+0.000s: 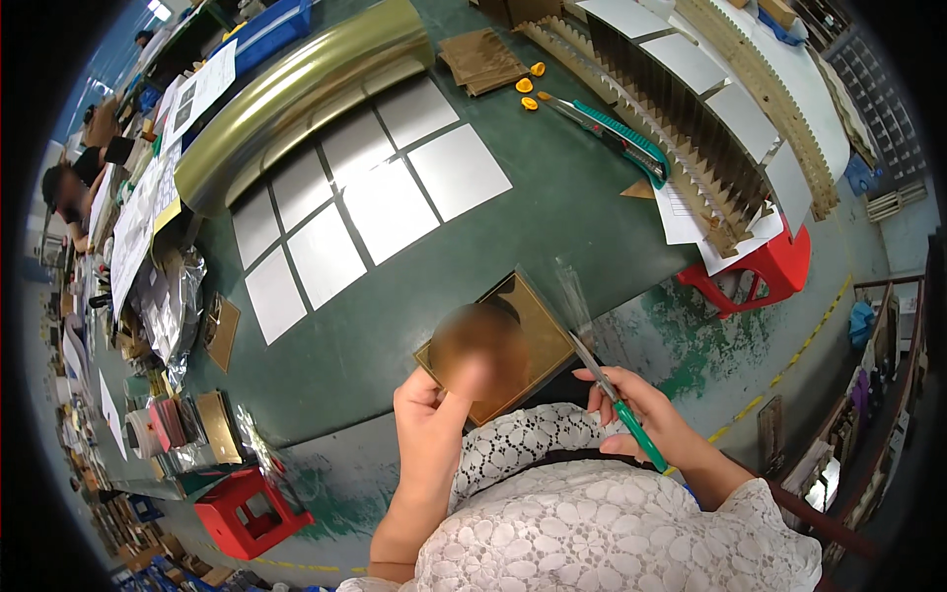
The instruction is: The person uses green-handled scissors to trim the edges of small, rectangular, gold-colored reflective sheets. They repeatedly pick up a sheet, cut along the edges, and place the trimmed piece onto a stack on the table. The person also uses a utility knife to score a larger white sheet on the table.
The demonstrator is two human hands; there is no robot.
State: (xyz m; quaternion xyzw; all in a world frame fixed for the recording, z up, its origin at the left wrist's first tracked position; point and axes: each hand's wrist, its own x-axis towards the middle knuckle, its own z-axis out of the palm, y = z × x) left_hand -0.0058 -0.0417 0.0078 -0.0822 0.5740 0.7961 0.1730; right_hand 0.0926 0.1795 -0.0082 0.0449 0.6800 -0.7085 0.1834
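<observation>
Green flat tabletop [562,222] crosses middle of frame. At lower centre, left hand [429,419] clamps bronze, mirror-like rectangular plate [543,342]; right hand [659,412] clamps slim green-handled metal tool [636,427] near plate's right corner. Tool slip may scratch plate.

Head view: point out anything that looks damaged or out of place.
The floor looks damaged: its green coating is patchy, perhaps worn. On the table, three small yellow pieces lie scattered near the green knife, unlike the neat rows of white cards.
</observation>
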